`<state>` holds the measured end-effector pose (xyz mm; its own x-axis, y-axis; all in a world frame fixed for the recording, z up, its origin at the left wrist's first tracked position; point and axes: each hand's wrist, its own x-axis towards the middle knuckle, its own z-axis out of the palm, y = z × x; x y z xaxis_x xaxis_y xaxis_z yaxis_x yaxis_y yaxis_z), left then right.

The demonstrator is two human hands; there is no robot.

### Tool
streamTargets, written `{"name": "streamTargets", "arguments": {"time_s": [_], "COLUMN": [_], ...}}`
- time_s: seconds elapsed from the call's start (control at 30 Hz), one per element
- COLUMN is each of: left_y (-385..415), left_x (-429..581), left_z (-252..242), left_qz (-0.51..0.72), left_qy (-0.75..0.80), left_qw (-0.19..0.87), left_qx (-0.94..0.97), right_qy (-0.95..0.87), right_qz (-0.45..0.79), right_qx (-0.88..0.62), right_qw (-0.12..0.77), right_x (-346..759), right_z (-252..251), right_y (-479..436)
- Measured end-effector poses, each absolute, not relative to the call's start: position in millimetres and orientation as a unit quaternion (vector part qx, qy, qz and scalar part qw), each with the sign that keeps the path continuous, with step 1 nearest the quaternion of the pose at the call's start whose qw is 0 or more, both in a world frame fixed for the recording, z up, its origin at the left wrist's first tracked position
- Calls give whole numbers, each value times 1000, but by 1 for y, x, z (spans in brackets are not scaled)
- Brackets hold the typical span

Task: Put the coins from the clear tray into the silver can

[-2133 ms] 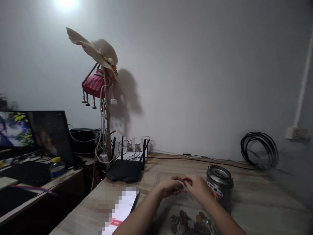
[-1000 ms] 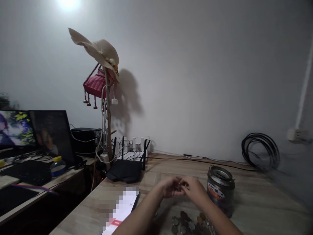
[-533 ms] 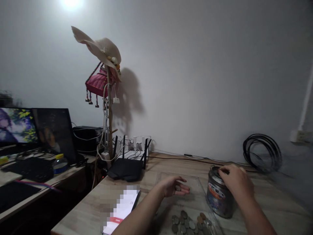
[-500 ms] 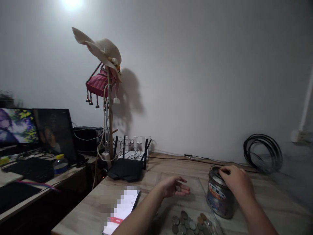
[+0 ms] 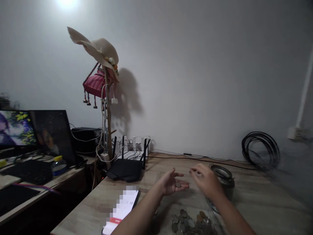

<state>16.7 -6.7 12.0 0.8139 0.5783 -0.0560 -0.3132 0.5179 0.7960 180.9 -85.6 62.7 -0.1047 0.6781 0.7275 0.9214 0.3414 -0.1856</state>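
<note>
My left hand (image 5: 172,184) is held palm up above the table, fingers stretched out, and a single coin (image 5: 178,184) rests on them. Close to its right, my right hand (image 5: 206,181) hovers with fingers curled together in a pinch; whatever lies between them is too small to make out. Behind my right wrist stands a round metal can (image 5: 221,173), its rim showing and its lower body partly covered by my arm. Below both hands, a pile of silver and brassy coins (image 5: 190,223) lies on the table near a clear plastic edge.
A phone (image 5: 124,205) with a lit screen lies left of my left forearm. Behind it sits a black router (image 5: 126,168) with upright antennas. A coil of black cable (image 5: 260,148) leans on the wall at right. A wooden stand (image 5: 109,120) carries a hat and bag.
My right hand has moved left from the can's top to beside my left hand, uncovering the can's rim. My left hand has stayed nearly in place with the coin.
</note>
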Motion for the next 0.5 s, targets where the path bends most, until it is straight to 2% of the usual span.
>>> {"name": "streamTargets", "arguments": {"time_s": [0.13, 0.23, 0.37, 0.5], "left_y": [-5, -7, -10, -7], "left_x": [18, 19, 21, 20], "left_z": [12, 14, 14, 10], "left_qz": [272, 243, 211, 226], "left_qy": [166, 169, 153, 194], "left_qw": [862, 865, 853, 825], "left_qx": [395, 406, 452, 480], "right_qy": [-836, -849, -804, -653], "right_qz": [-78, -98, -161, -281], "right_qx": [-478, -459, -494, -568], "right_qw": [258, 245, 289, 414], "right_x": [147, 144, 157, 194], "right_z": [39, 33, 47, 73], "right_y": [-84, -82, -83, -92]}}
